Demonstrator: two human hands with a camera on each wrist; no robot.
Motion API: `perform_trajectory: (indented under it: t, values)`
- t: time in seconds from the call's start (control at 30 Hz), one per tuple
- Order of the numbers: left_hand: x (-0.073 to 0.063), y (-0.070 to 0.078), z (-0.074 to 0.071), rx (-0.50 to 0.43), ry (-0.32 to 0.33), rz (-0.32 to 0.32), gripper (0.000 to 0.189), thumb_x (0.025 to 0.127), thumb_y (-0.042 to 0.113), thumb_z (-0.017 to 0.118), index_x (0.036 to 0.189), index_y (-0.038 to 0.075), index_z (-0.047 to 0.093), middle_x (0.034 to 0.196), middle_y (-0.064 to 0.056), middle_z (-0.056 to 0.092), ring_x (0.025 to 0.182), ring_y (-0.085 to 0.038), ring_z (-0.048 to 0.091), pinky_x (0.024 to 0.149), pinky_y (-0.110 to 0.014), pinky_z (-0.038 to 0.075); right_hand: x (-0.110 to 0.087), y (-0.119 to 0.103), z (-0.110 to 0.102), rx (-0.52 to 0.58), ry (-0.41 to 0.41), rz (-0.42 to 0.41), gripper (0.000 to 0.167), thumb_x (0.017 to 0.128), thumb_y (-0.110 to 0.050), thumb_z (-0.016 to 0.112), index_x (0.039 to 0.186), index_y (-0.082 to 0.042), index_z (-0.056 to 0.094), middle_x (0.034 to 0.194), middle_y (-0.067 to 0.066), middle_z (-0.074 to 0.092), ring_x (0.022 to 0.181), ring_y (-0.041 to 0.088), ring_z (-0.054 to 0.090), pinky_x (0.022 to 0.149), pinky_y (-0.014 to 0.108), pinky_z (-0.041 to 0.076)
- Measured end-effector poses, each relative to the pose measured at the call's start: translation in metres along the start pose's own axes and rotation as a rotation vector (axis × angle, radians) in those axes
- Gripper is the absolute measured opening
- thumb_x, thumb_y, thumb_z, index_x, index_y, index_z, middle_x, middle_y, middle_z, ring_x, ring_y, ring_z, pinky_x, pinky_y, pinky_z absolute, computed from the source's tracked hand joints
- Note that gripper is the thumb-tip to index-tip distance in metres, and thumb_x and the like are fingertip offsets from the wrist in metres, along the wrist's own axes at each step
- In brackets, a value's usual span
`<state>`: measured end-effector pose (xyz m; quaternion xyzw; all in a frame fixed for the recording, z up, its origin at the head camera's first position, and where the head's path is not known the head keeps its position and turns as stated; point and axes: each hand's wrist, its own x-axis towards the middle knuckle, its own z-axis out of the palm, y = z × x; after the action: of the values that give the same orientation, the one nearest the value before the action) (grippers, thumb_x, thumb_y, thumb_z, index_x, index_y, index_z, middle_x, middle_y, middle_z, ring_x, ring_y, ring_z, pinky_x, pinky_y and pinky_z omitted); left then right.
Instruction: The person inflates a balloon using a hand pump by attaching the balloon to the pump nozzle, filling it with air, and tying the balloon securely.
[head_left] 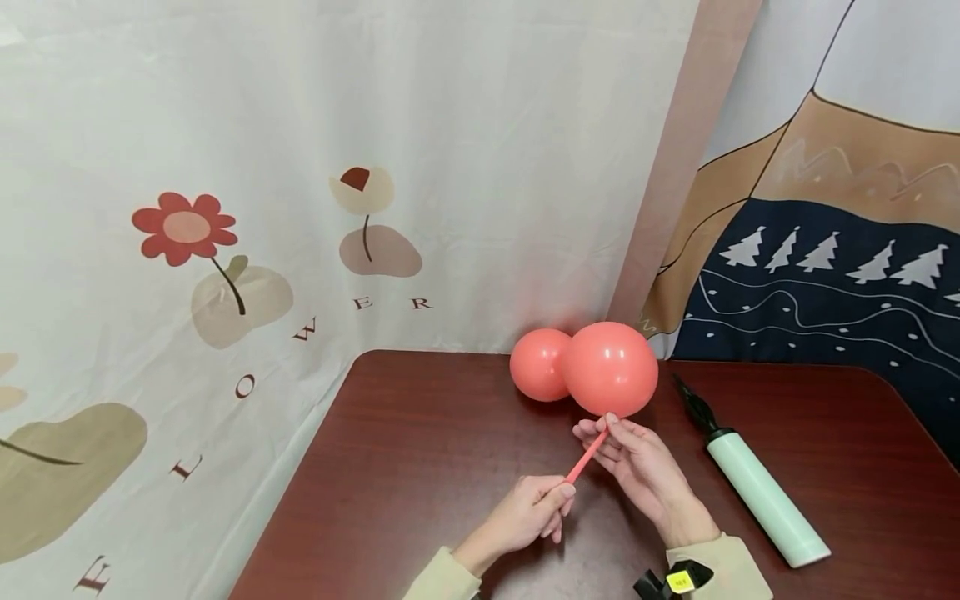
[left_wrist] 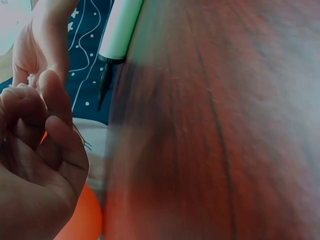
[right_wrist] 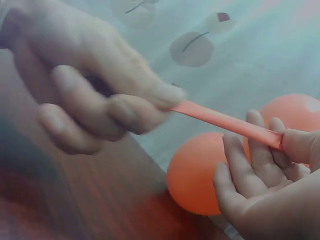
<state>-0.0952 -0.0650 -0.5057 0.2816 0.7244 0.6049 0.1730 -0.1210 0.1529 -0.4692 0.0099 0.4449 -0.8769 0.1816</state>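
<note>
Two round coral-red balloons sit close together at the back of the table, a smaller balloon (head_left: 538, 365) on the left and a larger balloon (head_left: 611, 367) on the right. A long thin neck (head_left: 587, 456) of the same colour runs from the larger one toward me. My left hand (head_left: 534, 510) pinches its free end between thumb and bent forefinger. Close under the larger balloon, my right hand (head_left: 651, 471) pinches the neck, its other fingers spread behind. The right wrist view shows the neck (right_wrist: 225, 121) stretched straight between both hands.
A pale green hand pump (head_left: 768, 500) with a black nozzle lies on the dark red-brown table (head_left: 405, 442), right of my right hand. Behind the table hang a flower-printed white curtain (head_left: 480, 125) and a dark cloth (head_left: 810, 308) with white trees.
</note>
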Motion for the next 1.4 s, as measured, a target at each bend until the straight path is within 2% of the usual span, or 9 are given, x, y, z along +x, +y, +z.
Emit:
perform_trajectory:
  t: [0.23, 0.33, 0.43, 0.53, 0.73, 1.03, 1.13, 1.3, 1.4]
  values:
    - [-0.009, -0.002, -0.001, -0.012, -0.001, 0.023, 0.035, 0.11, 0.009, 0.049, 0.078, -0.005, 0.055, 0.048, -0.01, 0.043, 0.046, -0.029, 0.061, 0.045, -0.016, 0.042, 0.002, -0.009, -0.001, 0.213, -0.036, -0.035, 0.031, 0.113, -0.025, 0.042, 0.096, -0.014, 0.066, 0.084, -0.001, 0.061, 0.098, 0.015, 0.072, 0.102, 0.035, 0.054]
    - [-0.01, -0.003, 0.002, -0.022, -0.006, 0.026, 0.035, 0.11, 0.009, 0.049, 0.079, -0.006, 0.055, 0.048, -0.01, 0.043, 0.046, -0.029, 0.06, 0.046, -0.016, 0.042, 0.004, -0.007, -0.001, 0.332, -0.122, -0.037, 0.032, 0.114, -0.025, 0.037, 0.097, -0.012, 0.06, 0.076, -0.002, 0.044, 0.071, 0.009, 0.051, 0.09, 0.027, 0.054]
    - [-0.008, -0.003, 0.006, -0.026, -0.001, 0.025, 0.035, 0.11, 0.01, 0.049, 0.078, -0.004, 0.054, 0.048, -0.008, 0.043, 0.045, -0.024, 0.06, 0.046, -0.015, 0.04, 0.008, -0.002, 0.0, 0.429, -0.227, -0.064, 0.034, 0.115, -0.023, 0.031, 0.097, -0.009, 0.056, 0.075, -0.001, 0.026, 0.065, 0.012, 0.025, 0.072, 0.022, 0.043]
    - [-0.002, -0.001, 0.011, -0.027, 0.012, 0.037, 0.036, 0.11, 0.01, 0.048, 0.077, -0.003, 0.054, 0.048, -0.008, 0.044, 0.045, -0.015, 0.06, 0.044, -0.015, 0.04, 0.012, 0.006, 0.002, 0.45, -0.314, -0.107, 0.039, 0.116, -0.019, 0.025, 0.097, -0.007, 0.057, 0.076, -0.002, 0.02, 0.062, 0.011, 0.015, 0.062, 0.02, 0.028]
    - [0.006, 0.001, 0.025, 0.078, 0.101, 0.027, 0.034, 0.11, 0.016, 0.051, 0.082, 0.003, 0.063, 0.048, -0.005, 0.049, 0.045, 0.001, 0.054, 0.046, -0.014, 0.043, 0.019, 0.021, 0.007, 0.223, -0.365, -0.082, 0.04, 0.116, -0.015, 0.023, 0.098, -0.009, 0.058, 0.071, -0.003, 0.019, 0.056, 0.011, 0.009, 0.052, 0.02, 0.013]
    - [-0.009, -0.004, 0.014, 0.278, 0.23, 0.021, 0.024, 0.104, 0.014, 0.06, 0.083, 0.008, 0.069, 0.051, 0.006, 0.054, 0.041, 0.01, 0.044, 0.04, -0.014, 0.038, 0.019, 0.014, 0.007, -0.289, -0.047, -0.008, 0.025, 0.111, -0.022, 0.049, 0.093, -0.007, 0.058, 0.061, -0.007, 0.031, 0.046, 0.005, 0.024, 0.045, 0.018, 0.02]
    - [-0.007, 0.0, 0.003, 0.342, 0.295, 0.171, 0.02, 0.103, 0.011, 0.061, 0.085, 0.01, 0.069, 0.054, 0.007, 0.056, 0.046, 0.01, 0.047, 0.046, -0.011, 0.043, 0.018, 0.013, 0.009, -0.453, -0.026, 0.03, 0.027, 0.11, -0.024, 0.052, 0.096, -0.002, 0.058, 0.059, -0.006, 0.034, 0.045, 0.006, 0.027, 0.043, 0.018, 0.026]
    - [0.003, 0.016, -0.018, 0.575, 0.353, 0.624, 0.016, 0.103, 0.008, 0.061, 0.09, 0.012, 0.068, 0.073, 0.005, 0.062, 0.067, 0.002, 0.057, 0.067, -0.01, 0.049, 0.016, 0.012, 0.011, -0.681, 0.019, 0.012, 0.029, 0.108, -0.02, 0.055, 0.099, 0.007, 0.059, 0.056, -0.003, 0.034, 0.045, 0.009, 0.027, 0.042, 0.021, 0.026]
    - [0.011, 0.028, -0.031, 0.772, 0.342, 0.796, 0.013, 0.104, 0.012, 0.061, 0.093, 0.012, 0.068, 0.09, 0.003, 0.063, 0.083, -0.008, 0.061, 0.082, -0.017, 0.052, 0.017, 0.011, 0.011, -0.877, 0.038, -0.053, 0.027, 0.106, -0.016, 0.056, 0.094, 0.006, 0.063, 0.061, 0.0, 0.044, 0.053, 0.01, 0.036, 0.048, 0.023, 0.033]
